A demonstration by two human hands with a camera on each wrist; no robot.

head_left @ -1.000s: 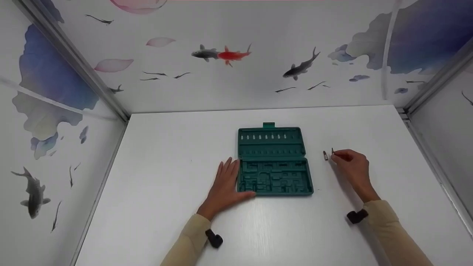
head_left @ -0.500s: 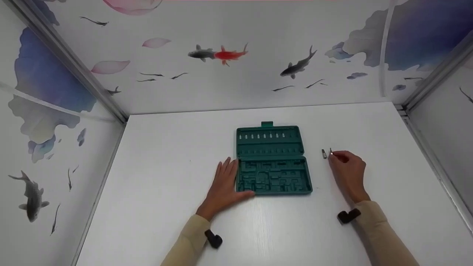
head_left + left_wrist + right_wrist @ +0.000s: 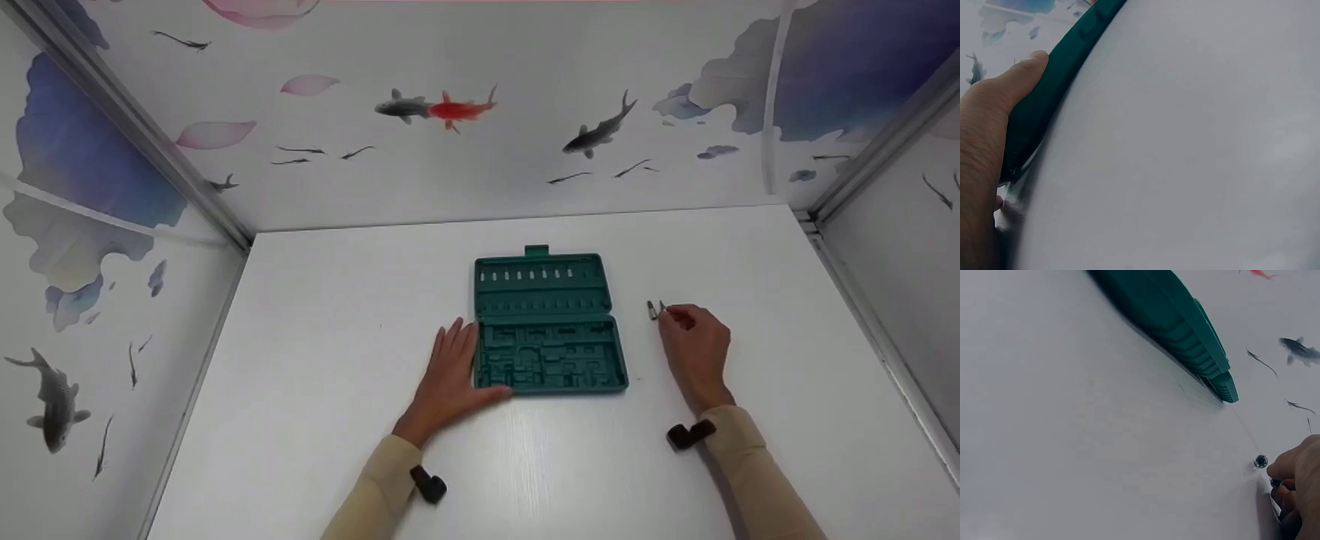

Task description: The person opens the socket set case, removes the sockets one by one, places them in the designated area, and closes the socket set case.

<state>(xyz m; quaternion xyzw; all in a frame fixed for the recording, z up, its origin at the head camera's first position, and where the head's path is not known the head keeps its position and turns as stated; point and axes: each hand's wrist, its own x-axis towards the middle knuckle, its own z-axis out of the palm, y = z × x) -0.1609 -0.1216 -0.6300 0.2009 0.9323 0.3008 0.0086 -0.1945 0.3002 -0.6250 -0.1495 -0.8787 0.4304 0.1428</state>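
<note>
An open green plastic tool case (image 3: pixel 545 391) lies on the white table, its moulded tray towards me and its lid away. My left hand (image 3: pixel 445 375) rests at the case's near left corner, fingers straight along the side and thumb (image 3: pixel 1027 67) on the front edge. Right of the case, my right hand (image 3: pixel 696 345) pinches a small silver bit socket (image 3: pixel 662 307), mostly hidden by thumb and fingers. Beside those fingertips, a second bit socket (image 3: pixel 652 310) is on the table, its round hollow end (image 3: pixel 1261 462) facing the right wrist camera.
Several small silver pieces (image 3: pixel 519 275) sit in a row in the case lid, whose latch (image 3: pixel 536 250) points to the back. White panels (image 3: pixel 487 180) with painted fish enclose the table (image 3: pixel 337 300) at the back and sides.
My right wrist and forearm have swung a little left while the fingertips stay by the two bit sockets. The head view has shifted slightly; my left hand keeps its place on the case.
</note>
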